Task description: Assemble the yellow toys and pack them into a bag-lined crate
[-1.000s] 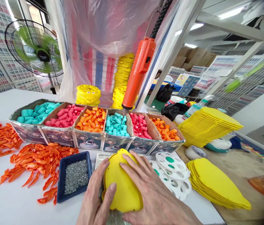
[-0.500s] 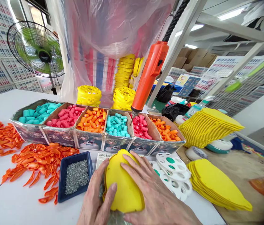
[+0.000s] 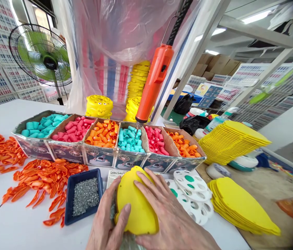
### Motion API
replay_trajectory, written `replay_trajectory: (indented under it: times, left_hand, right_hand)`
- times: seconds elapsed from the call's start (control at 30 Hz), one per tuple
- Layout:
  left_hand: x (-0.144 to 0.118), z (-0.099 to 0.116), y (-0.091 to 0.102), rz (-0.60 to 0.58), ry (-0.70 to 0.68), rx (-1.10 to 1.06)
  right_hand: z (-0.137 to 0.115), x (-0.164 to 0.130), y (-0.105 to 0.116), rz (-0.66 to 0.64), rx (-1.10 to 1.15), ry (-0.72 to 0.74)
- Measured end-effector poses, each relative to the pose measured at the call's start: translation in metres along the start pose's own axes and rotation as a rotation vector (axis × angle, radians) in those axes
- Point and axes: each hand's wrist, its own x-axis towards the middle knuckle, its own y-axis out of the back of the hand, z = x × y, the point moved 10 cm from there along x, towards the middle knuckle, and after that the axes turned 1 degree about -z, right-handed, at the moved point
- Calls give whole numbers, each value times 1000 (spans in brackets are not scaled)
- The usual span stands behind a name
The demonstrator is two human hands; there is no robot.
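near the tabletop's front edge, both hands, left [image 3: 107, 222] and right [image 3: 171, 215], lie open, fingers flat, on the smooth yellow egg-shaped plastic shell [image 3: 136, 205], seemingly light, stiff and slick, best gripped by its rim.

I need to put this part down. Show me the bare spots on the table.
Bare white table lies near-left, bordered by the orange clips and the blue screw tray. More lies far-left behind the compartment boxes. It is crowded right of both hands: white discs, yellow plates.
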Motion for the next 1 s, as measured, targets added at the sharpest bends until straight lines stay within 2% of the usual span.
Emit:
replay_trajectory:
  times: [0.17,0.27,0.5,0.8,1.0]
  left_hand:
    - [2,-14,-4,18,25,61]
    - [4,-18,-5,43,-8,122]
    - [7,-9,-8,56,-216,356]
    - [24,1,-20,-143,-304,587]
    - [26,0,-23,-164,-317,556]
  right_hand:
    - [0,0,-5,20,-8,21]
    - [1,1,-5,38,-11,35]
    - [1,2,-4,75,0,60]
    - [4,-2,-6,107,14,158]
    - [4,-4,-3,178,3,199]
